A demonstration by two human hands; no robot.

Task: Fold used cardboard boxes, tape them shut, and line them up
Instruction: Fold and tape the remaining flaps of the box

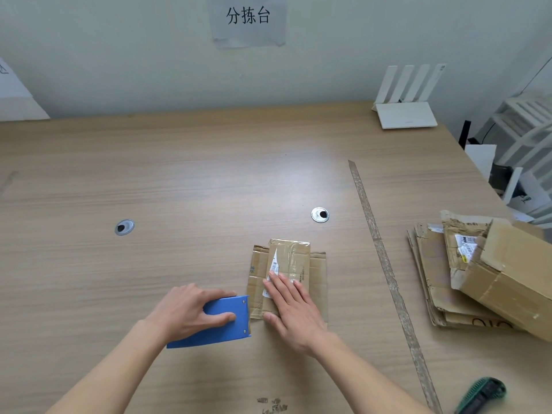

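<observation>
From the head camera, the small flattened brown cardboard box (288, 276) lay on the light wood-grain tabletop (194, 180), near its front edge and a little right of centre, with a torn white shipping label across its top. The right hand (294, 312) lay flat on the box's near half, fingers straight and together, pressing down; this was most likely to keep the folded flaps from springing up while tape went on. The left hand (191, 312) had its grip wrapped around a blue plastic tape dispenser (222, 322), fingers curled over its top, with the dispenser's front edge just beside the box's left side. That placement suggested the tape was about to be drawn across the box, so the step in hand seemed to be taping it shut.

To the right, well apart from the box, a pile of flattened used cardboard boxes (433, 279) waited, with a larger opened brown cardboard box (513, 282) resting on top of it. A long strip of worn tape (385, 264) stuck to the tabletop ran between the working area and the pile, perhaps marking a boundary. A green utility knife (481, 395) lay at the near right corner.

Two round metal cable grommets (320, 215) sat in the tabletop. A white router with four antennas (406, 109) stood at the far right, against a pale wall bearing a grey paper sign (248, 20) with printed characters.
</observation>
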